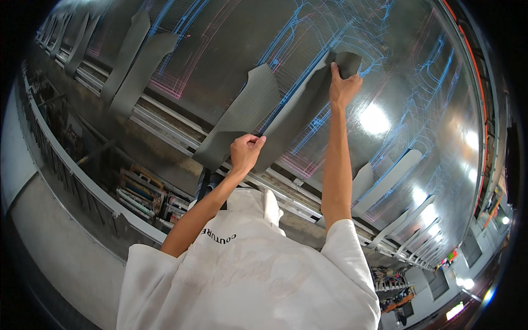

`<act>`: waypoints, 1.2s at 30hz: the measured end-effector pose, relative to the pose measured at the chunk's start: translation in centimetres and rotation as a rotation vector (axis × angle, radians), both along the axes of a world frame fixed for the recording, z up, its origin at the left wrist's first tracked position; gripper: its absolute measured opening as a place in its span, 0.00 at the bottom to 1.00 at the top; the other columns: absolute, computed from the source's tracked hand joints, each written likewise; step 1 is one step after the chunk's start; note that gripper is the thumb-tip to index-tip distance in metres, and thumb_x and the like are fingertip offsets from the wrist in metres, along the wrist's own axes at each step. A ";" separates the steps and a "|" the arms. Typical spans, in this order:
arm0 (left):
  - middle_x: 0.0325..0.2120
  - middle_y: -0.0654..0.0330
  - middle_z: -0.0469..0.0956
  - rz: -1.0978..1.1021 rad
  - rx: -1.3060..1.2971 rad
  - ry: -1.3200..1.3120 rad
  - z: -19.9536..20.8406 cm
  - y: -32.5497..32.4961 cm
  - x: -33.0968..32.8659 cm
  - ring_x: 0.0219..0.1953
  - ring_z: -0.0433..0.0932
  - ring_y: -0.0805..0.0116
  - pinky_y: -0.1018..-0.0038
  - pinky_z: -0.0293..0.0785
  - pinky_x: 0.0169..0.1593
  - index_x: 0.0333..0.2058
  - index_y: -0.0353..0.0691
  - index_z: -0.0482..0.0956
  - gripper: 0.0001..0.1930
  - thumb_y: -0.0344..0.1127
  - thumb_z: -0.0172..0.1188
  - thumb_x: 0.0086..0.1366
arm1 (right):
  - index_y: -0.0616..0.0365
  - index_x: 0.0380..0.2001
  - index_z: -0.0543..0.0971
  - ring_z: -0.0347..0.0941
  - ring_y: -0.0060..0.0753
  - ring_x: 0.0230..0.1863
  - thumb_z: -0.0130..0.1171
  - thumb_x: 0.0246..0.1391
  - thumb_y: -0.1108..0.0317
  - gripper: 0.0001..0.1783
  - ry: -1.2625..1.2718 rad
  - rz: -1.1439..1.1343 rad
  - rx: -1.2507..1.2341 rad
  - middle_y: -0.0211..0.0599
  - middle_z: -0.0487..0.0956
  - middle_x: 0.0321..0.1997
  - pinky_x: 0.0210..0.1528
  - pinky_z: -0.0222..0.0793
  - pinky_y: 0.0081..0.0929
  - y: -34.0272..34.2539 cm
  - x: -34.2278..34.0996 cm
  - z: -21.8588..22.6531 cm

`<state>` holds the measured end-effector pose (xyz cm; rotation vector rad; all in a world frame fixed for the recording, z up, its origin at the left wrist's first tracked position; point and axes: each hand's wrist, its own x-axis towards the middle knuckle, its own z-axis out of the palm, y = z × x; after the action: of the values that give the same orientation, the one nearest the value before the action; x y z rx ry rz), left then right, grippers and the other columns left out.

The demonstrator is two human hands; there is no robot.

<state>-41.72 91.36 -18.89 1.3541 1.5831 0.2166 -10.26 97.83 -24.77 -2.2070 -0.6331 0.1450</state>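
A long grey fabric panel slants across the dark table, its far end lifted and curled. My right hand is closed on that far end, thumb on top. My left hand is closed in a pinch at the near end, between this panel and a second, ribbed grey panel on its left. The near part of the second panel is folded or shaded beside my left fingers. Which panel edge the left fingertips hold is hard to make out. Blue and pink lines mark the table under the panels.
More grey panels overhang the near table edge at left, and others lie to the right. A metal rail runs along the near edge. Stacked items sit on a shelf below. An orange-red strip borders the far side.
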 end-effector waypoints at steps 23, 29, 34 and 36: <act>0.19 0.57 0.82 -0.013 -0.084 0.040 -1.1 0.2 -0.3 0.21 0.79 0.68 0.70 0.74 0.30 0.26 0.33 0.84 0.17 0.44 0.71 0.59 | 0.65 0.28 0.77 0.68 0.50 0.45 0.73 0.48 0.51 0.25 0.015 0.021 -0.004 0.46 0.75 0.31 0.52 0.61 0.49 -0.2 0.3 -0.3; 0.20 0.57 0.83 -0.021 -0.048 0.042 -1.1 0.1 -0.3 0.22 0.80 0.67 0.70 0.74 0.30 0.27 0.33 0.85 0.16 0.44 0.72 0.58 | 0.63 0.34 0.83 0.73 0.48 0.42 0.74 0.48 0.53 0.22 -0.066 -0.003 -0.076 0.47 0.80 0.36 0.47 0.69 0.45 -0.3 0.4 -0.7; 0.21 0.56 0.83 -0.016 -0.087 0.046 -1.2 0.1 -0.3 0.22 0.80 0.67 0.70 0.75 0.31 0.27 0.34 0.85 0.17 0.44 0.72 0.58 | 0.61 0.33 0.84 0.73 0.47 0.43 0.73 0.48 0.55 0.19 -0.076 0.000 -0.050 0.45 0.82 0.34 0.48 0.69 0.44 -0.3 0.3 -0.9; 0.21 0.56 0.83 -0.013 -0.090 0.043 -1.3 0.1 -0.3 0.22 0.80 0.67 0.70 0.75 0.31 0.27 0.34 0.85 0.17 0.45 0.72 0.58 | 0.61 0.33 0.84 0.73 0.47 0.43 0.73 0.48 0.55 0.19 -0.090 0.016 -0.046 0.45 0.82 0.35 0.48 0.69 0.44 -0.2 0.3 -0.9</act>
<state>-42.04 91.46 -20.18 1.3066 1.6009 0.1078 -9.94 97.60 -25.67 -2.2635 -0.7037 0.0690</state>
